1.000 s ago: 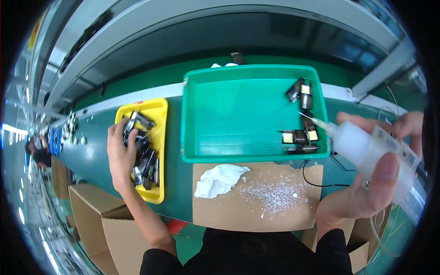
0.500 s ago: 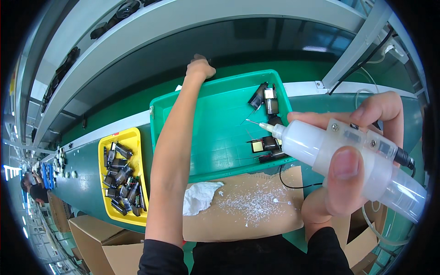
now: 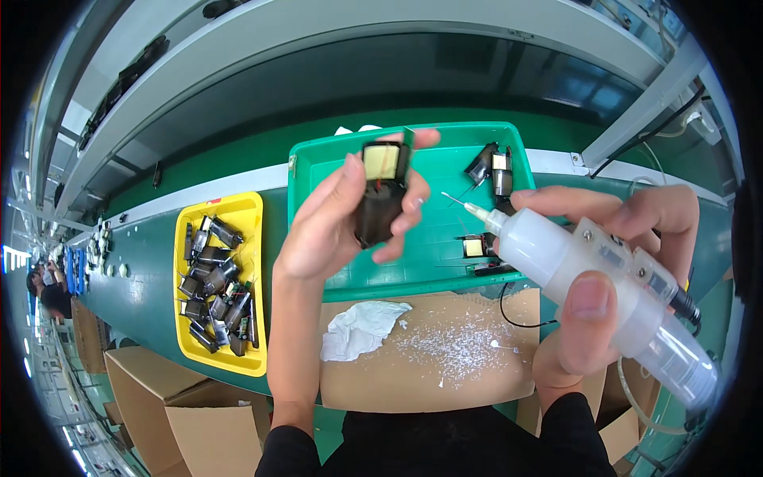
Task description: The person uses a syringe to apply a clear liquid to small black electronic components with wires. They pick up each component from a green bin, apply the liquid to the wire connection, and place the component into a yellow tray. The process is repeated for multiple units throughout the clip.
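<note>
Above the green tray (image 3: 381,285), my left hand (image 3: 322,219) grips a small dark translucent plastic unit (image 3: 379,211) with a pale yellow rectangular block at its upper end. My right hand (image 3: 612,262) is closed around a large translucent dispensing syringe (image 3: 548,250), thumb and fingers on opposite sides of its barrel. The syringe's thin needle points up and left toward the held unit, apart from it. Similar dark units (image 3: 501,175) with thin wires lie along the tray's right side, some hidden behind the syringe.
A yellow tray (image 3: 262,278) full of dark units stands at the left. In front lies a cardboard sheet (image 3: 358,389) with white specks and a crumpled white tissue (image 3: 362,330). Open cardboard boxes (image 3: 159,370) sit lower left. A metal shelf beam (image 3: 318,48) crosses above. Someone is far left.
My left hand has come back from beyond the tray's far edge and now holds a dark unit over the tray. The syringe stays in my right hand, and the view has shifted slightly.
</note>
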